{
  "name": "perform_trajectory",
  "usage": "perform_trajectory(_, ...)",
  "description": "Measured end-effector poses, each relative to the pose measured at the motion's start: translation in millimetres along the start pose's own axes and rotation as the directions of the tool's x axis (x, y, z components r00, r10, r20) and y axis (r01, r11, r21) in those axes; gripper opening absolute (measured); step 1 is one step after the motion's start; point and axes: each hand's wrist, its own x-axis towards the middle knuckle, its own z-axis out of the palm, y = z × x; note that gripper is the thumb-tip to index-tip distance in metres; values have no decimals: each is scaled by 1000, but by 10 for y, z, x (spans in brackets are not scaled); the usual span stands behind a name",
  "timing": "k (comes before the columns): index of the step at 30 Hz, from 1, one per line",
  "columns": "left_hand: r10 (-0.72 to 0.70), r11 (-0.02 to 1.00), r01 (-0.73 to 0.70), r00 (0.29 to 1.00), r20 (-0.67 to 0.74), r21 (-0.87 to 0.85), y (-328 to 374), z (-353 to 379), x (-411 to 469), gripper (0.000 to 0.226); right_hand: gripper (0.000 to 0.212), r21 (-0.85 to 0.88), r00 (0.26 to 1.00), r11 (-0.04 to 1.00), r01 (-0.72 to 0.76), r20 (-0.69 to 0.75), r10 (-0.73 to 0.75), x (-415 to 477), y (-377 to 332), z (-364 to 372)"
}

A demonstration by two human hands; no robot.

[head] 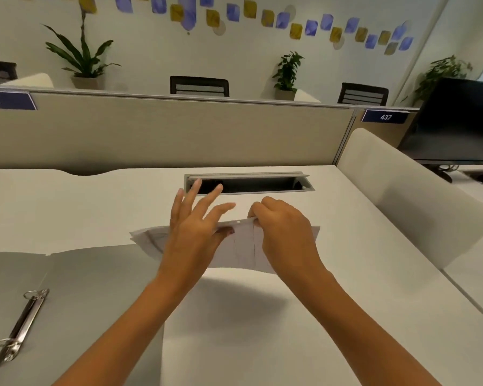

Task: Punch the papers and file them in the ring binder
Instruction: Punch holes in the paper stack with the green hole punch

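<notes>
A thin stack of white printed papers [244, 247] hangs in the air above the desk's middle, with a punched hole showing near its far edge. My right hand [283, 227] pinches that far edge between fingers and thumb. My left hand [195, 224] lies against the sheets from the left, thumb under them and fingers spread and lifted. A grey ring binder [89, 288] lies flat and wide on the desk at the lower left. Its metal ring mechanism [21, 325] has both rings closed. No hole punch is in view.
A recessed cable tray [247, 183] with a raised lid sits in the white desk [290, 316] just beyond my hands. A beige partition [165, 132] runs along the back, a curved white divider [407, 196] bounds the right, and a dark monitor [457, 121] stands beyond it.
</notes>
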Motion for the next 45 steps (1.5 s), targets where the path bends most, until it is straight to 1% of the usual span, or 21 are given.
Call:
perform_trajectory(1,14,1000,-14,1000,0,-21,20,-36,18,34,36,-2,998,1000,17,-55,-17,28,-6,-15)
perform_trajectory(3,-15,995,16,1000,11,-101,35,-123,7,20,35,-7,989,999,47,-140,-47,51,-10,-45)
perform_trajectory(6,-94,979,106,993,72,-175,22,-239,-45,20,29,-38,974,999,21,-226,-29,15,-19,-72)
perform_trajectory(9,-252,931,273,961,113,-244,-39,-302,-97,18,24,-63,971,996,-55,-235,39,-46,-6,-24)
perform_trajectory(11,-311,901,342,938,153,-268,-124,-349,-132,20,23,-42,972,995,-95,-219,84,-62,59,18)
perform_trajectory(12,-328,890,363,930,166,-274,-181,-367,-146,19,23,10,970,992,-126,-207,125,-63,97,26)
perform_trajectory(13,-353,874,390,920,171,-291,-242,-385,-160,19,25,102,963,977,-188,-176,204,-59,135,19)
perform_trajectory(15,-430,804,466,885,181,-368,-364,-407,-194,16,37,328,918,868,-374,1,395,-76,197,13)
perform_trajectory(17,-517,707,542,834,191,-454,-449,-397,-247,15,47,465,867,741,-485,146,476,-153,263,73)
perform_trajectory(19,-593,592,605,774,221,-532,-478,-348,-313,15,62,494,806,648,-581,236,543,-251,304,169)
perform_trajectory(22,-671,404,663,683,289,-630,-487,-203,-429,14,79,448,656,486,-750,419,627,-402,330,355)
perform_trajectory(24,-720,269,694,605,340,-667,-499,-92,-505,16,74,464,577,357,-811,530,622,-507,337,481)
perform_trajectory(26,-757,170,713,537,373,-680,-501,5,-568,22,53,513,542,234,-826,607,581,-610,342,599)
perform_trajectory(27,-764,134,713,517,386,-689,-493,46,-601,22,42,522,533,199,-829,633,562,-655,335,645)
perform_trajectory(29,-761,92,712,501,412,-696,-450,101,-647,18,27,547,541,171,-819,640,546,-713,318,702)
perform_trajectory(31,-743,97,739,500,445,-667,-440,149,-688,17,17,567,564,200,-799,591,577,-723,304,711)
perform_trajectory(35,-679,185,828,497,540,-530,-522,251,-805,17,17,510,558,294,-809,505,659,-727,350,798)
perform_trajectory(37,-698,256,846,497,516,-467,-556,310,-872,10,22,487,553,316,-814,486,677,-759,386,895)
perform_trajectory(39,-745,300,867,474,471,-398,-563,379,-926,6,21,465,554,340,-817,473,685,-798,397,985)
perform_trajectory(42,-782,317,889,442,440,-331,-586,512,-1018,21,24,436,560,376,-818,454,693,-850,398,1095)
perform_trajectory(45,-793,333,892,440,422,-304,-601,615,-1088,21,27,402,546,387,-830,446,709,-900,407,1176)
